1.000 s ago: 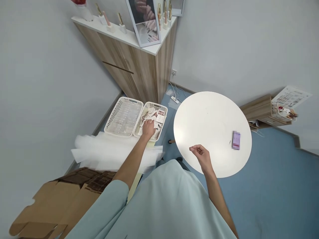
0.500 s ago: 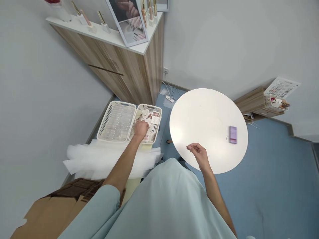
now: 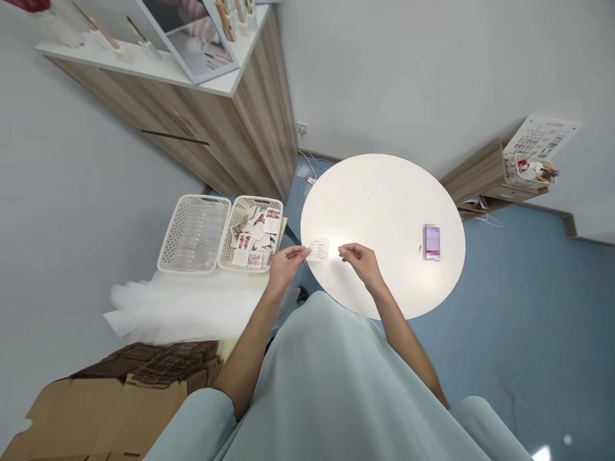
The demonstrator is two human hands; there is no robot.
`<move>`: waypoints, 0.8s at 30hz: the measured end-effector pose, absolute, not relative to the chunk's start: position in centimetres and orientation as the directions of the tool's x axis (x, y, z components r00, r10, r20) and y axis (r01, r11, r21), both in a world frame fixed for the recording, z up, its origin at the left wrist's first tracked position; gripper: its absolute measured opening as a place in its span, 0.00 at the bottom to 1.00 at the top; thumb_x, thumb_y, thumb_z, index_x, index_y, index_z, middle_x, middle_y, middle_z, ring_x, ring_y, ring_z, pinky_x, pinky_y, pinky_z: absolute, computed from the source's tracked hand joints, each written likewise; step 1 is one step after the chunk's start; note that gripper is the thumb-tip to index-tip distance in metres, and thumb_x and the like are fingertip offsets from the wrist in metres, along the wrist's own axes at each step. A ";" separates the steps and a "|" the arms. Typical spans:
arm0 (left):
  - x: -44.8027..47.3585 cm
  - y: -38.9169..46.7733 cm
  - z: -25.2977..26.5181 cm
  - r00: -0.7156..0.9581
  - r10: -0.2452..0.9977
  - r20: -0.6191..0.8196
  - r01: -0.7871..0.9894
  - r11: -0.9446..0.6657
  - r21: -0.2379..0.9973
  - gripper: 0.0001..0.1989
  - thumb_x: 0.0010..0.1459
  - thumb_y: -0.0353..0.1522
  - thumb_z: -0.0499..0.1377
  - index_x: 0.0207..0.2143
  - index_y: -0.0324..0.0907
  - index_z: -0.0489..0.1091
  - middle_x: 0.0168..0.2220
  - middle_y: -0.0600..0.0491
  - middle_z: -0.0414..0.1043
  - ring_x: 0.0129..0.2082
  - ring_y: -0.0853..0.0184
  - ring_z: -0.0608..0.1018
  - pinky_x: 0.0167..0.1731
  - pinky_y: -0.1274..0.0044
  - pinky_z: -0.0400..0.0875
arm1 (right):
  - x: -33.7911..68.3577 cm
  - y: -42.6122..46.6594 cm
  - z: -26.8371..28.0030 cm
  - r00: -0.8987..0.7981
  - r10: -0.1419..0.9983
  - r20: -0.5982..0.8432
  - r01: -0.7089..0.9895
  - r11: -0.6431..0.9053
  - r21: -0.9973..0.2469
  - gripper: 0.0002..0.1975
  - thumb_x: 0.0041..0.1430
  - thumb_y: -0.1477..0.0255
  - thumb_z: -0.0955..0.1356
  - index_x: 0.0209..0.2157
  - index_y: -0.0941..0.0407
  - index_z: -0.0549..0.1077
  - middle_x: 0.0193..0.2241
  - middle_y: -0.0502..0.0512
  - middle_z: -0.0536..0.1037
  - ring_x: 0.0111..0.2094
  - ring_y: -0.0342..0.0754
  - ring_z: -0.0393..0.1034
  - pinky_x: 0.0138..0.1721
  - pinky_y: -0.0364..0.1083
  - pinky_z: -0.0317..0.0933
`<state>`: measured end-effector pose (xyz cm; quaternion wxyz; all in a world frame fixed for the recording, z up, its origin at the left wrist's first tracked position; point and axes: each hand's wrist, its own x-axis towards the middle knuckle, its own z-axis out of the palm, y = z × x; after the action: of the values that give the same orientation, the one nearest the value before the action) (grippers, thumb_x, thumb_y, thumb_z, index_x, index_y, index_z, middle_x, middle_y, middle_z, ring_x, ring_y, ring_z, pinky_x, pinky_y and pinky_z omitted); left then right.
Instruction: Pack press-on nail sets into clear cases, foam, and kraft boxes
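Observation:
My left hand (image 3: 284, 269) pinches a small white card (image 3: 318, 250) with lines of print, near the left edge of the round white table (image 3: 384, 198). My right hand (image 3: 364, 262) is a short way to the right of the card, apart from it. Its thumb and fingers are pressed together; whatever they may hold is too small to make out. Left of the table, a white basket (image 3: 225, 250) contains several small cards (image 3: 272, 221), some bearing reddish nail-shaped pieces. Beside it stands a second white basket (image 3: 166, 246) with clear plastic pieces inside.
A phone-like purple item (image 3: 432, 243), blurred, lies at the table's right. White wrapping sheets (image 3: 182, 307) and flattened cardboard boxes (image 3: 81, 410) are at lower left. A wooden cabinet (image 3: 240, 141) stands behind the baskets, and a wall shelf (image 3: 480, 169) is at right.
My left hand has come out of the card basket and moved right with a card. My right hand has shifted slightly left and up. The view has turned somewhat right.

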<state>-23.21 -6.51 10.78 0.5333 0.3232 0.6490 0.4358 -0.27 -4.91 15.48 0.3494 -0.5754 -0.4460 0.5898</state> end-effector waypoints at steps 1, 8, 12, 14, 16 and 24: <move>-21.8 -6.9 11.3 -0.208 0.888 -0.410 -0.050 0.409 0.911 0.28 0.45 0.54 0.75 0.37 0.40 0.81 0.34 0.47 0.83 0.31 0.63 0.80 0.38 0.71 0.77 | 0.3 -4.6 15.4 -0.091 0.927 -0.364 0.099 -0.355 -0.930 0.19 0.56 0.51 0.77 0.36 0.52 0.83 0.38 0.54 0.83 0.38 0.50 0.75 0.46 0.51 0.71; -15.5 -8.0 12.6 -0.198 0.879 -0.433 -0.095 0.423 0.901 0.26 0.43 0.51 0.77 0.35 0.40 0.81 0.32 0.49 0.81 0.31 0.64 0.79 0.37 0.71 0.75 | 4.4 -4.3 14.5 -0.100 0.919 -0.380 0.066 -0.375 -0.925 0.18 0.55 0.52 0.77 0.32 0.53 0.81 0.32 0.53 0.80 0.34 0.48 0.70 0.40 0.49 0.67; -13.9 -8.2 12.8 -0.169 0.874 -0.456 -0.127 0.440 0.889 0.24 0.45 0.49 0.77 0.35 0.40 0.81 0.33 0.49 0.81 0.32 0.65 0.78 0.36 0.72 0.73 | 6.1 -4.4 14.3 -0.106 0.924 -0.368 0.027 -0.367 -0.930 0.18 0.55 0.53 0.77 0.31 0.53 0.80 0.31 0.52 0.78 0.34 0.48 0.69 0.41 0.49 0.66; -13.6 -8.3 13.0 -0.113 0.871 -0.477 -0.187 0.453 0.872 0.24 0.46 0.47 0.77 0.38 0.40 0.81 0.37 0.48 0.81 0.36 0.64 0.79 0.38 0.73 0.72 | 6.8 -4.3 14.3 -0.133 0.924 -0.360 -0.018 -0.365 -0.931 0.17 0.55 0.53 0.77 0.31 0.53 0.80 0.31 0.52 0.78 0.34 0.48 0.68 0.42 0.49 0.66; -13.4 -8.4 13.2 0.009 0.864 -0.503 -0.284 0.484 0.827 0.26 0.48 0.47 0.77 0.44 0.41 0.81 0.43 0.47 0.82 0.43 0.61 0.81 0.43 0.72 0.73 | 7.5 -4.3 14.4 -0.173 0.920 -0.352 -0.064 -0.367 -0.928 0.16 0.56 0.54 0.77 0.31 0.53 0.80 0.32 0.52 0.78 0.35 0.48 0.68 0.43 0.49 0.65; -12.7 -8.9 13.3 0.529 0.750 -0.397 -0.471 0.649 0.598 0.33 0.58 0.54 0.69 0.57 0.41 0.79 0.60 0.37 0.77 0.59 0.48 0.79 0.60 0.63 0.70 | 8.5 -4.6 14.8 -0.275 0.905 -0.325 -0.156 -0.376 -0.913 0.14 0.60 0.56 0.76 0.32 0.53 0.79 0.33 0.51 0.78 0.37 0.47 0.68 0.47 0.48 0.64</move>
<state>-12.69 -8.91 13.33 0.8477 0.2145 0.3255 0.3599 8.48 -4.62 14.78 0.3853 -0.4628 -0.4045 0.6883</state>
